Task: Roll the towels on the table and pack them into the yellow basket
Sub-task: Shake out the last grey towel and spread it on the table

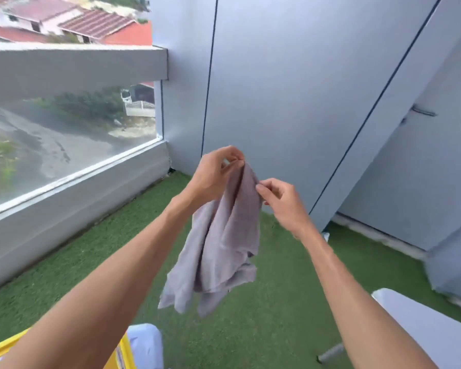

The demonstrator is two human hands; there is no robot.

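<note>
At the lower left a corner of the yellow basket is showing, and above it the left hand is pinching the top edge of a grey towel, probably to let it hang open. The right hand is pinching that edge just beside it, likely seeking a corner. The towel is dangling in open air over green turf, well apart from the white table edge at right.

Soft matt grey cloth, lightly napped, for the towel mid-frame. Glossy yellow plastic on the basket at lower left. Rough green artificial turf across the floor. Smooth matt painted wall panels above; clear glass at left.
</note>
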